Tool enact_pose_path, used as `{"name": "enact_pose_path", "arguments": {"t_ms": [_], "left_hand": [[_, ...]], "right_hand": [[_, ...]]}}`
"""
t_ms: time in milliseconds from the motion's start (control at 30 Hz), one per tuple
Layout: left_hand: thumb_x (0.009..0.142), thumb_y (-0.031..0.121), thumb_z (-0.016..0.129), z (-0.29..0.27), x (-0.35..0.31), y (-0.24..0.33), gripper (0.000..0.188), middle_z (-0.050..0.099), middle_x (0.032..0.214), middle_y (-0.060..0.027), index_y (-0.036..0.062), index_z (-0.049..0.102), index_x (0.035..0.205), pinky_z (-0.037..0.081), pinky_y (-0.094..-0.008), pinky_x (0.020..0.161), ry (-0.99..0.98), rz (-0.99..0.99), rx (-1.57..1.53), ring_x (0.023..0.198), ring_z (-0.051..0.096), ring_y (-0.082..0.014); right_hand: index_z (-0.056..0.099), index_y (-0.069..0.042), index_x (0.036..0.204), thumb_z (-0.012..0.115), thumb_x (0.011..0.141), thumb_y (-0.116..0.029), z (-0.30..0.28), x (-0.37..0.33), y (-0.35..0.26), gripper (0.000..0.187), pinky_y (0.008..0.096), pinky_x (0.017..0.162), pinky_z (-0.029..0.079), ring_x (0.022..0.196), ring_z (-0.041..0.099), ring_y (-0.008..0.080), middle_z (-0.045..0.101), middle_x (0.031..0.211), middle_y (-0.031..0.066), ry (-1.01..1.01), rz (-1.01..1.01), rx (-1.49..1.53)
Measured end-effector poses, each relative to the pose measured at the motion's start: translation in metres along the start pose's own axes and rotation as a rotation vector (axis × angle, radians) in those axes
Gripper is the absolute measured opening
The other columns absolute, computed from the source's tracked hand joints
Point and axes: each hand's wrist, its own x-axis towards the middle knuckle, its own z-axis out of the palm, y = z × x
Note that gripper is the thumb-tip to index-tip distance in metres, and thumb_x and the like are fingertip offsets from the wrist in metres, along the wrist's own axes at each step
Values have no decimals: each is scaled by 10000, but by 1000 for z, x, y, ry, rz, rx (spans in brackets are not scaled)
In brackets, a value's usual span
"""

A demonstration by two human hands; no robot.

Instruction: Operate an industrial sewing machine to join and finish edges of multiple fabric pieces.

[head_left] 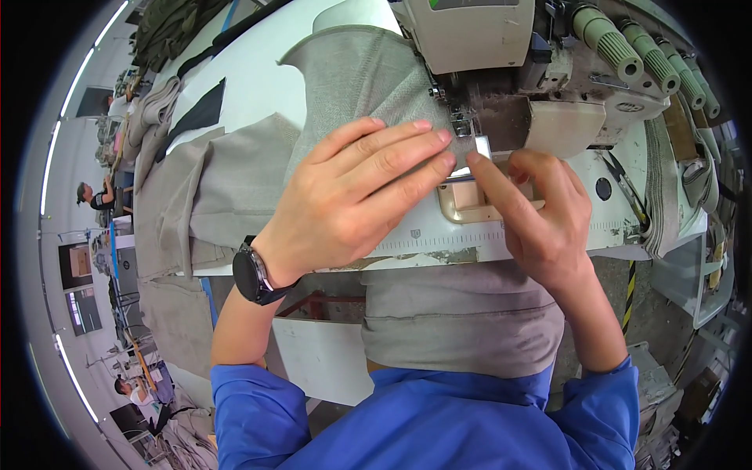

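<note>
Grey cloth point(345, 86), two hands point(352, 188) point(548, 215), four knobs point(607, 43)

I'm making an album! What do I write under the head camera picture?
Left hand on grey cloth, right hand close by, at a sewing machine.

No wording is legible. On the table point(258, 86), a ruled scale point(462, 236) and small emblem point(415, 233) are printed; on the machine point(478, 39), an oval badge point(629, 107) is seen.
</note>
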Motion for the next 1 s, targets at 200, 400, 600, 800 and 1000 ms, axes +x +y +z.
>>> {"name": "enact_pose_path", "arguments": {"t_ms": [200,400,600,800,1000], "left_hand": [[793,51,582,-1,9,-12,337,588,1190,-111,39,625,1127,449,-398,888,-6,-34,-110,1084,573,-278],[826,58,560,-2,12,-18,311,583,1183,-123,18,603,1132,450,-387,888,-25,-138,-135,1060,567,-312],[827,32,543,0,19,-19,307,585,1161,-125,21,589,1131,459,-360,857,58,-190,-85,1015,565,-310],[813,-7,547,0,4,0,292,600,1152,-107,18,610,1097,462,-349,830,124,-382,148,946,570,-294],[768,-50,586,4,-15,14,289,649,1088,-80,15,651,1042,452,-321,818,288,-579,2,906,573,-264]], "right_hand": [[655,-77,1085,597,668,11,-13,3,-4,431,306,648,485,743,581,210,553,894,84,-165,92,-93],[570,-21,1182,551,830,-8,-55,-21,2,353,359,772,471,884,595,291,566,1005,169,-123,462,-192],[541,15,1156,541,873,-48,-80,-68,55,291,314,766,452,850,580,247,578,968,153,-291,661,-506],[556,36,1143,540,887,-59,-78,-64,44,274,272,662,423,706,501,169,542,810,105,-144,1025,-71],[639,-22,1097,593,823,-29,-78,-4,-24,278,278,559,415,596,488,158,518,766,91,-165,415,37]]}}
